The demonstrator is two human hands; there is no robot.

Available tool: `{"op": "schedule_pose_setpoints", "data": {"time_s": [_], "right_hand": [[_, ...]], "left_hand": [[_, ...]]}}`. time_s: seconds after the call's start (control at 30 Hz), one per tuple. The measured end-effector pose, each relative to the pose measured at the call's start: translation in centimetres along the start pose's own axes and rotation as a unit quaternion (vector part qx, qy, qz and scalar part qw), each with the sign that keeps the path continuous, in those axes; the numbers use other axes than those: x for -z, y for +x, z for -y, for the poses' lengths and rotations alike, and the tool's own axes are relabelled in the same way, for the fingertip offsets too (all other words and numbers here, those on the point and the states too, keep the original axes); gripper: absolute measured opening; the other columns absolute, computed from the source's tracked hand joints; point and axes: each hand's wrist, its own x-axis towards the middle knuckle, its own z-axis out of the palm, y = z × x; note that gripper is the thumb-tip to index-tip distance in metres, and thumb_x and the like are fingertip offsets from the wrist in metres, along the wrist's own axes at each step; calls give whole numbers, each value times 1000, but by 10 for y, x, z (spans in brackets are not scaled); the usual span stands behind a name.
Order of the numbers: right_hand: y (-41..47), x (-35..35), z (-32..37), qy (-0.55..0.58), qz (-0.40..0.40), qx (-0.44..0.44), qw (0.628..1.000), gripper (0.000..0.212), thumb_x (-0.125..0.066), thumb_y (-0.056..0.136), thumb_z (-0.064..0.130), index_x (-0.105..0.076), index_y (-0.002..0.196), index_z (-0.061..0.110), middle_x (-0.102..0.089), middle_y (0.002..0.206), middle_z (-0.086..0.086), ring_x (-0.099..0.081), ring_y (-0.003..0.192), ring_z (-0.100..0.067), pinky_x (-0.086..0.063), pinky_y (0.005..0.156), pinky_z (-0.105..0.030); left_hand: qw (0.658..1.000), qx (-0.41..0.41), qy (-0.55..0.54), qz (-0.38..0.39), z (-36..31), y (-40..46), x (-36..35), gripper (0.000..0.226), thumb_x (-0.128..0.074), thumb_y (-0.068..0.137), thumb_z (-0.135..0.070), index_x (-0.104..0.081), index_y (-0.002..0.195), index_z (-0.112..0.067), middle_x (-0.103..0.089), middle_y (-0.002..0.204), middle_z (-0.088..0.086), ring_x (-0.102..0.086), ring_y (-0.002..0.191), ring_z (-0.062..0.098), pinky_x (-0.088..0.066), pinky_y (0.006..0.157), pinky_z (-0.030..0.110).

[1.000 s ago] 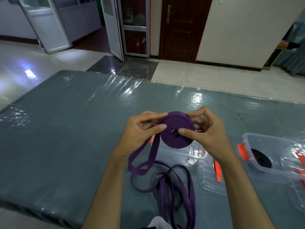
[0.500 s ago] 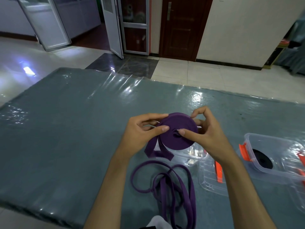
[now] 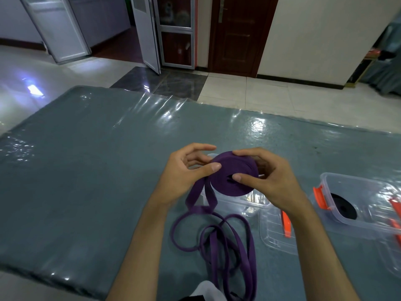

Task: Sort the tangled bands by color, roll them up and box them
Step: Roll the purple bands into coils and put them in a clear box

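No readable writing or brand on anything. 1 purple band roll (image 3: 233, 174) is held above the surface (image 3: 86, 170), around mid-width toward the near edge. Left grip (image 3: 184, 170): thumb pressed on the roll's face at its left side, fingers curled behind, grasping the roll. Right grip (image 3: 267, 177): thumb on the roll's centre hole, fingers over the top rim, also grasping the roll. 1 loose purple tail (image 3: 217, 240) drops from the roll's left side, folds once below the left grip, then lies in several loops on the surface, running to the near edge between the forearms.

2 clear plastic boxes: 1 open box (image 3: 249, 203) right under the roll, mostly hidden by the hands; 1 box (image 3: 368, 192) near the right edge with an orange latch (image 3: 320, 197) on its left wall and 1 black roll (image 3: 344, 206) inside. 1 clear lid (image 3: 275, 233) lies flat between the 2 boxes, orange clip (image 3: 286, 224) on it. More orange clips show at the far right, cut off by the frame.

Surface has a shiny wrinkled plastic cover; the left half and far edge are open room. White cloth (image 3: 206, 290) at the near edge, bottom centre.
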Motion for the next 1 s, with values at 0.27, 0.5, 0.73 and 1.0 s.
{"op": "schedule_pose_setpoints", "data": {"time_s": [0.27,0.5,0.73,1.0], "right_hand": [[-1,-3,-3,56,-34,14,998,47,-86,74,10,-73,116,25,-78,110,-5,-76,100,-25,-64,82,-44],[-1,-1,-9,64,-11,-50,997,48,-87,71,15,-50,102,15,-78,90,-5,-77,82,-31,-63,67,-45],[-5,-1,-13,34,-8,-28,999,41,-84,80,7,-74,118,18,-79,109,0,-76,100,-21,-63,86,-36],[-8,11,-17,61,-174,-42,982,38,-85,81,13,-74,116,24,-80,101,-2,-77,93,-22,-63,74,-32]], "left_hand": [[998,23,57,33,3,1,7,31,-88,76,-20,-78,105,-18,-80,100,4,-76,98,21,-60,93,39],[995,15,93,41,2,-1,5,26,-89,77,-23,-78,99,-14,-79,95,6,-76,93,28,-61,92,46],[990,43,118,57,14,-2,0,30,-87,83,-26,-76,110,-26,-80,105,-5,-75,104,13,-57,98,34],[987,106,98,73,47,-9,34,37,-64,97,-37,-72,107,-3,-77,102,18,-74,97,21,-55,99,41]]}}
